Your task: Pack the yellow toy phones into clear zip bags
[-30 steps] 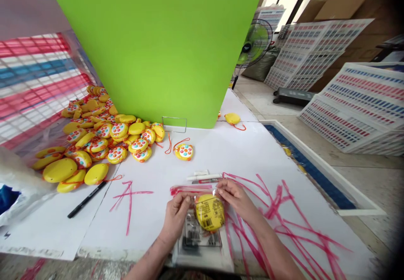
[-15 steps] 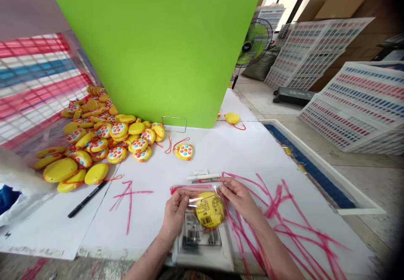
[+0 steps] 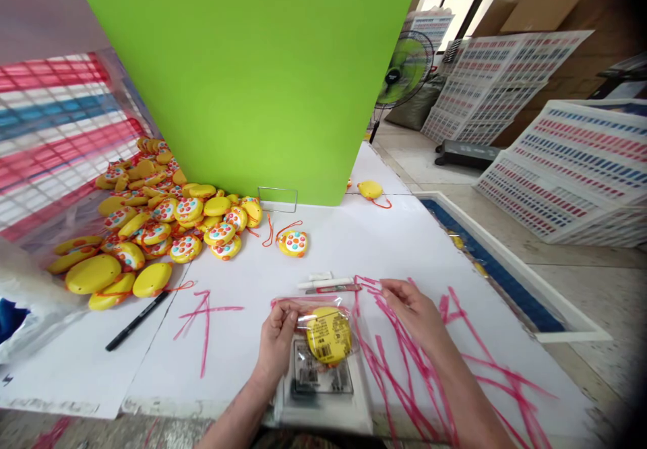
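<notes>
A yellow toy (image 3: 328,338) with black print and a barcode lies inside a clear plastic bag (image 3: 352,315). My left hand (image 3: 277,327) pinches the bag's upper left corner between thumb and fingers. To the right of the bag and apart from it, my right hand (image 3: 410,311) has its thumb and fingertips pressed together; whatever they hold, if anything, is too small to make out. Under the bagged toy sits a white device with a dark framed panel (image 3: 323,371). Just beyond my hands lie a white pen (image 3: 326,282) and a slim red-and-grey tool (image 3: 333,289).
Many yellow toys (image 3: 187,210) with coloured dots are heaped at the left, one toy (image 3: 292,243) apart. A black marker (image 3: 136,321) lies nearby. A tall green panel (image 3: 253,85) stands behind. A blue-bottomed crate (image 3: 495,267) and stacked white crates (image 3: 561,166) are at the right.
My right hand has let go of the bag's upper right edge and moved right, away from it. My left hand still holds its corner, and the bag now spreads looser.
</notes>
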### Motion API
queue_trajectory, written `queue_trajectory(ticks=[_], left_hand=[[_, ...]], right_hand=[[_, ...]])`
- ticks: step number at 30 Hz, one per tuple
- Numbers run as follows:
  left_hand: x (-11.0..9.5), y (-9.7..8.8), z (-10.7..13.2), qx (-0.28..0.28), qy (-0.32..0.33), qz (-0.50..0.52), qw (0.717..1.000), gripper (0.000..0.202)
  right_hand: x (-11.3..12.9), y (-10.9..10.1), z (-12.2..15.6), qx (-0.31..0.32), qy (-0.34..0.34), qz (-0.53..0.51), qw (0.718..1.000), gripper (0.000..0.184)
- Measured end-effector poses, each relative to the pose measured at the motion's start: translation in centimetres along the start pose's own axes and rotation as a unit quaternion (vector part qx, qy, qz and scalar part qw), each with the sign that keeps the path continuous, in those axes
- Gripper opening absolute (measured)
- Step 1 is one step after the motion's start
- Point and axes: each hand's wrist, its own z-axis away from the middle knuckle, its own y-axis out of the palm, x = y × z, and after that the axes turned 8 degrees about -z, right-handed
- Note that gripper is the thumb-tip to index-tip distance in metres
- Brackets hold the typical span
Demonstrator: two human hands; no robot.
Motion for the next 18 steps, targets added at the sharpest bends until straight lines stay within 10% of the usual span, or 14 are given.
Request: queue_trajectory(ticks=[6,12,18], left_hand=[[0.9,-0.3,-0.1,0.003,0.006,0.002,1.0,0.019],[1.1,-0.4,-0.1,-0.009,0.011,-0.007,1.0,0.021],[0.7,-0.1,0.0,-0.007,0.004,-0.005,1.0,0.021]], right_hand=[[1.9,2.8,1.4,0.24,-0.034,0.015,0.97,0.015],[2.2,2.4,1.1,0.206,-0.061,0.052,0.975,0.018],[-0.1,-0.6,0.1,0.034,-0.045,0.115,0.992,0.02]])
